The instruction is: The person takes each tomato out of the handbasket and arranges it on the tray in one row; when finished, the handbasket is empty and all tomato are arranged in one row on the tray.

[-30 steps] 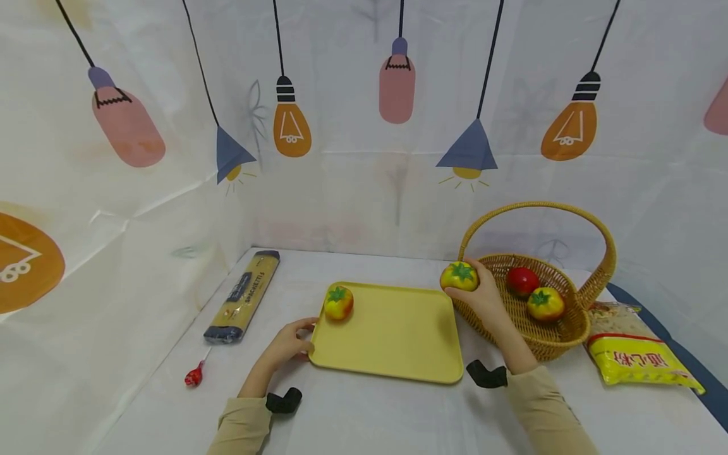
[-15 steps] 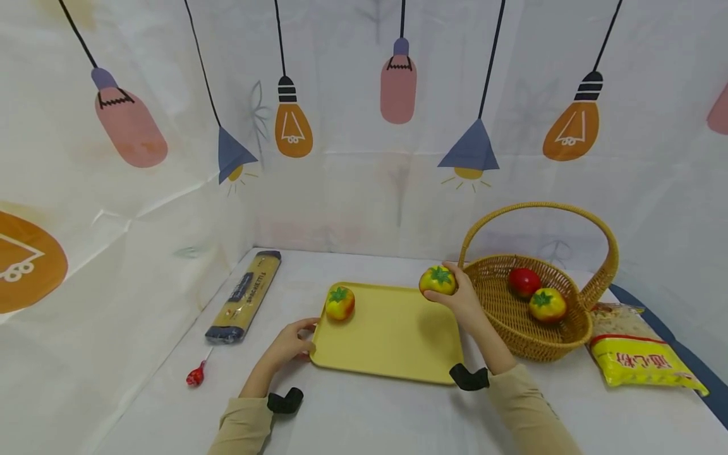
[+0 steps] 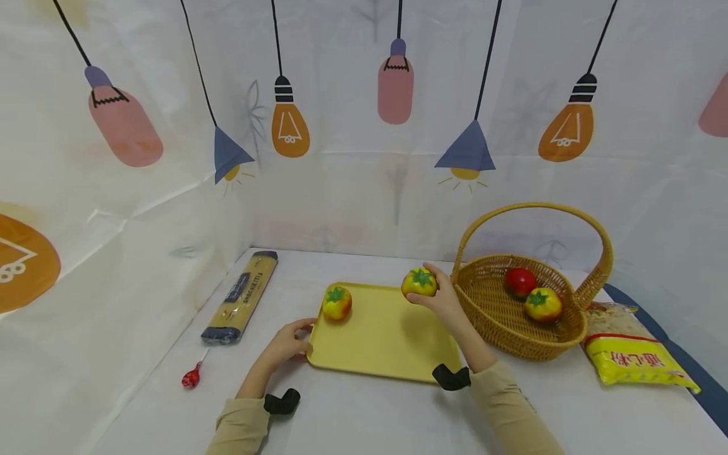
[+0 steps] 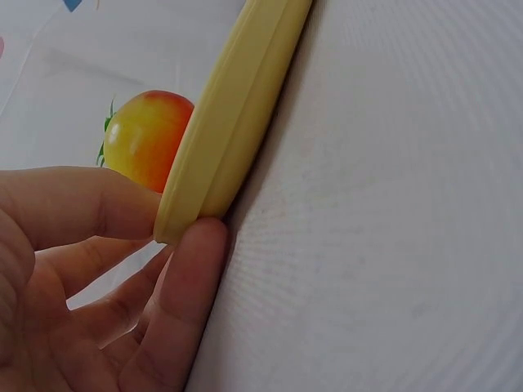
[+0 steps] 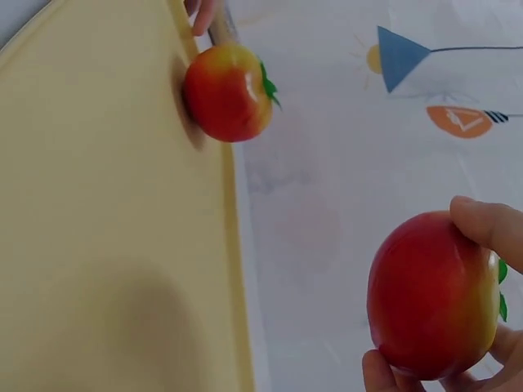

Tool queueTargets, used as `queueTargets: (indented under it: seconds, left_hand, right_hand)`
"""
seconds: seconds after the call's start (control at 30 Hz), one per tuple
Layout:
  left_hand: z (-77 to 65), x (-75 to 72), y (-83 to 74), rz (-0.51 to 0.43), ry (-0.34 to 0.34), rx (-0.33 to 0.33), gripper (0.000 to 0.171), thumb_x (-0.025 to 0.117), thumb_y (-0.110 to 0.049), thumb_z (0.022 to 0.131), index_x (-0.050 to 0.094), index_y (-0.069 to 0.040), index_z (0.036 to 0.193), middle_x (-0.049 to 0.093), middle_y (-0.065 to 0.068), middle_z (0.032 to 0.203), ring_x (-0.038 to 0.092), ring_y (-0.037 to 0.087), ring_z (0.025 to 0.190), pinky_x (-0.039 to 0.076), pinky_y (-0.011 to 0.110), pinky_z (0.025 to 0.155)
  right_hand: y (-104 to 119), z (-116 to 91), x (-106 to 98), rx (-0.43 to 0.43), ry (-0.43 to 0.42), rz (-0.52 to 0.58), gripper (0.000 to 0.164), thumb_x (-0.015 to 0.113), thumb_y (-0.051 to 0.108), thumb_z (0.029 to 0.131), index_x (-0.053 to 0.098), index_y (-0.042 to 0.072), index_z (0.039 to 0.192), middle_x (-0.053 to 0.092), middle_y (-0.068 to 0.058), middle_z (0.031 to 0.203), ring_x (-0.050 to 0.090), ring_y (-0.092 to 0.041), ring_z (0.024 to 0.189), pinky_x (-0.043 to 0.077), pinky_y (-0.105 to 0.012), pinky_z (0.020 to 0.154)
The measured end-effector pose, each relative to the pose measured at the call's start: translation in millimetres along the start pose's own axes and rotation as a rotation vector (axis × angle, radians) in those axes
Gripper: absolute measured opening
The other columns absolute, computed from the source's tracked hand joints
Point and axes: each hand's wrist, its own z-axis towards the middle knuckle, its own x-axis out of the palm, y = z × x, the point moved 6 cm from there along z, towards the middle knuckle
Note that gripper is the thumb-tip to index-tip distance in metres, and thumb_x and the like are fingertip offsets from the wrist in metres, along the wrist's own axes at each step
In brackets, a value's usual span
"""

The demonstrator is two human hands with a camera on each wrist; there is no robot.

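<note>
In the head view my right hand [image 3: 449, 308] holds a yellow-red persimmon [image 3: 419, 282] with a green leafy top, raised above the right part of a yellow tray [image 3: 370, 344]. The right wrist view shows thumb and fingertips gripping that fruit's red underside and side, apart from the tray. My left hand [image 3: 287, 345] pinches the tray's left edge; up close in the left wrist view, the rim [image 4: 225, 139] sits between thumb and finger. A second persimmon [image 3: 337, 304] rests on the tray near its far left corner.
A wicker basket [image 3: 500, 335] with a tall handle stands to the right, holding a red fruit [image 3: 520, 282] and another persimmon [image 3: 543, 305]. Beside it lies a yellow pasta bag [image 3: 639, 360]. On the left are a spaghetti pack [image 3: 241, 300] and a red lollipop [image 3: 191, 377].
My right hand has carried the persimmon leftward, from the basket's left rim to above the tray. My left hand has stayed on the tray's edge, and the tray has not moved.
</note>
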Motion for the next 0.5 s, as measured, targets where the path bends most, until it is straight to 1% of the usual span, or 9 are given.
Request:
queueTargets:
  seconds: [0.13, 0.3, 0.5]
  left_hand:
    - [-1.8, -1.0, -0.8, -0.005, -0.002, -0.002, 0.065, 0.063, 0.003, 0.067, 0.051, -0.002, 0.130, 0.051, 0.018, 0.122, 0.054, 0.020, 0.077, 0.055, 0.032, 0.059]
    - [-0.6, -0.8, 0.9, 0.007, -0.019, -0.003, 0.064, 0.062, 0.004, 0.066, 0.052, -0.003, 0.129, 0.052, 0.017, 0.121, 0.053, 0.020, 0.075, 0.055, 0.032, 0.058]
    - [0.0, 0.0, 1.1, 0.011, -0.032, 0.006, 0.063, 0.062, 0.006, 0.066, 0.052, -0.002, 0.128, 0.053, 0.016, 0.119, 0.053, 0.020, 0.073, 0.055, 0.035, 0.057]
  right_hand:
    - [-0.1, 1.1, 7.2, 0.008, 0.003, 0.008, 0.081, 0.071, 0.014, 0.079, 0.023, 0.007, 0.145, 0.024, -0.020, 0.144, 0.035, -0.035, 0.124, 0.038, -0.048, 0.098]
    - [-2.1, 3.9, 15.1, 0.015, -0.003, -0.008, 0.082, 0.073, 0.011, 0.077, 0.027, 0.007, 0.144, 0.027, -0.019, 0.142, 0.037, -0.035, 0.122, 0.038, -0.048, 0.098]
    - [-4.4, 4.7, 24.3, 0.012, 0.006, 0.018, 0.081, 0.074, 0.010, 0.076, 0.029, 0.008, 0.143, 0.027, -0.020, 0.141, 0.037, -0.034, 0.120, 0.038, -0.048, 0.098]
